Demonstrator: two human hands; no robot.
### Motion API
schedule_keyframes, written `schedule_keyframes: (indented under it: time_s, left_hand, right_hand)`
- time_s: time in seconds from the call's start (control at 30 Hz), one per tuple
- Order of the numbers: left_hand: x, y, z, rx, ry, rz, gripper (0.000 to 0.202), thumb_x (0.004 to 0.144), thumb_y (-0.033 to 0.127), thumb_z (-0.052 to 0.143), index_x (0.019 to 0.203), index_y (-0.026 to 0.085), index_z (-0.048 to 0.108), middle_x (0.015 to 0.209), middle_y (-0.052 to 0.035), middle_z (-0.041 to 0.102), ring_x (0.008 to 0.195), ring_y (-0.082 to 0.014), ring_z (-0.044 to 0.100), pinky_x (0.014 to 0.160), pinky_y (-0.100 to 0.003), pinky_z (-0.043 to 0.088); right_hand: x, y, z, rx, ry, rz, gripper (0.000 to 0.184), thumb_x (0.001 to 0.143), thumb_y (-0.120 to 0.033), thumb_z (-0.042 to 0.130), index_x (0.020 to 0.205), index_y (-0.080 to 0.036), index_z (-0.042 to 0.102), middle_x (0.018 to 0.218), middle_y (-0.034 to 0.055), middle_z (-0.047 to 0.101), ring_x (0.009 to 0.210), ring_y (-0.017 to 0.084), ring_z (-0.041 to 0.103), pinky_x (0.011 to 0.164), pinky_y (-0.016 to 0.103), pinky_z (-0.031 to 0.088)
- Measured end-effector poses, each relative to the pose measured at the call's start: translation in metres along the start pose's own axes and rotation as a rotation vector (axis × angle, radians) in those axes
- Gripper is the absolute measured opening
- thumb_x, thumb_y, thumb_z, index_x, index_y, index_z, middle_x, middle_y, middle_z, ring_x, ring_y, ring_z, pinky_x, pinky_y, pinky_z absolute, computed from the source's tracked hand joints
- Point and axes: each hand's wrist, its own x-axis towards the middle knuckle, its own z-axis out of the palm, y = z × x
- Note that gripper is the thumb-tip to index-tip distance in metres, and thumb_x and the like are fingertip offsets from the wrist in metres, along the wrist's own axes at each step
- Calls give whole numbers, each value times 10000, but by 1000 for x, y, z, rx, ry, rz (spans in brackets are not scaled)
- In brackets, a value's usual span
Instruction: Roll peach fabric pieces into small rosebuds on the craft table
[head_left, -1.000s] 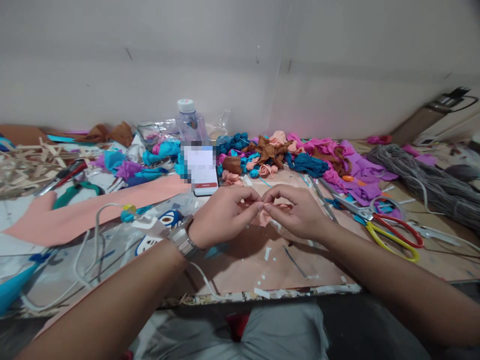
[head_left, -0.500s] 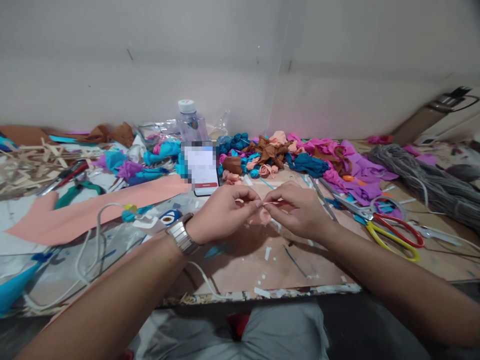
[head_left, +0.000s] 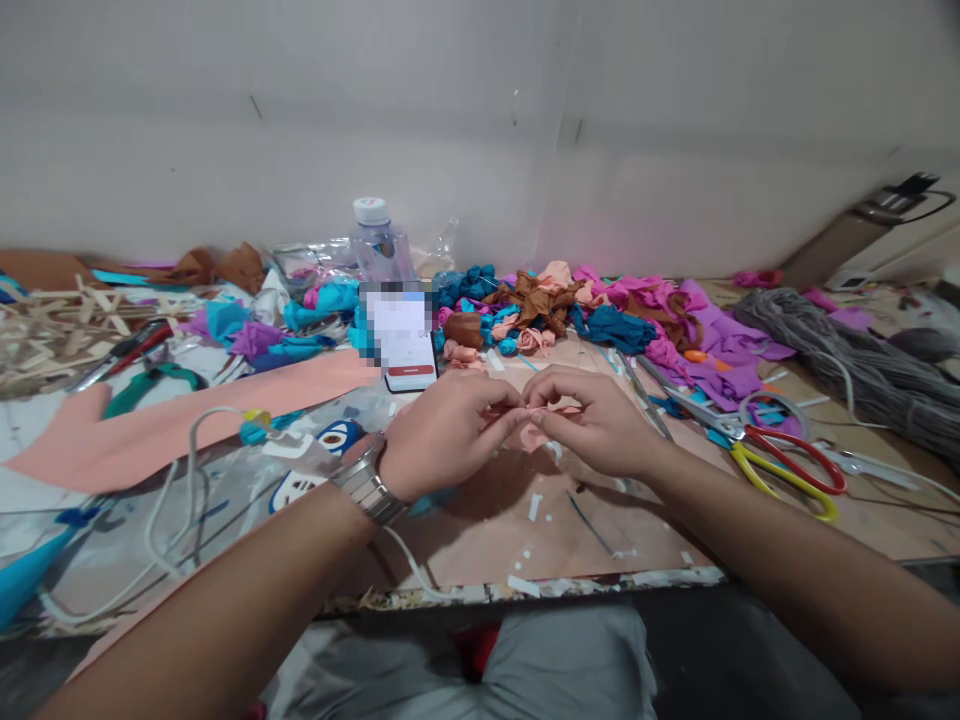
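Note:
Between my two hands is a small piece of peach crepe paper (head_left: 534, 437), gathered and folded, hanging just above the table. My left hand (head_left: 457, 430), with a metal watch (head_left: 367, 487) on its wrist, pinches the paper's left side between thumb and forefinger. From the other side my right hand (head_left: 596, 425) pinches it, the fingertips of both hands almost touching. Part of the paper is hidden behind the fingers. Just beyond the hands lies a heap of crumpled paper flowers (head_left: 540, 305) in brown, teal, peach and magenta.
Scissors (head_left: 787, 465) with red and yellow handles lie to the right, by a grey yarn bundle (head_left: 847, 360). A phone (head_left: 411, 375) leans before a plastic bottle (head_left: 381, 250). At left are a long peach paper strip (head_left: 202, 425), green-handled pliers (head_left: 150, 385) and a white cable (head_left: 154, 530).
My left hand has turned slightly, and the fingertips have shifted a little on the peach paper. More of the paper's lower edge shows below the fingers.

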Motion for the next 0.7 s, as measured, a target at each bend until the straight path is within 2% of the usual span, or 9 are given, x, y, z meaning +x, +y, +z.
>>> schedule_keyframes:
  time_s: [0.27,0.43,0.6,0.7]
  left_hand:
    - [0,-1,2,90,-11,38,245,987,348,566,866,218,736,793,2,725,779,-165,624,738,-295,392]
    - [1,0,2,84,-1,39,211,974,337,584,885,224,739,807,5,729,785,-165,620,743,-294,394]
    - [0,2,2,68,-2,55,178,962,318,604,901,227,745,814,1,728,820,-177,610,751,-290,396]
    - [-1,1,2,41,8,30,188,964,327,600,895,224,742,807,5,724,796,-165,610,722,-281,394]
  right_hand:
    - [0,2,1,47,-52,68,73,858,-162,598,797,-181,632,917,47,661,840,172,615,751,298,475]
    - [1,2,0,89,-87,105,82,867,-178,579,806,-182,634,906,47,648,839,180,607,746,307,468]
    - [2,2,0,107,-98,96,120,876,-195,574,769,-181,624,893,42,640,856,181,607,808,329,470]
    - [2,2,0,126,-86,135,111,874,-198,585,778,-179,640,917,44,654,854,175,624,781,315,480]
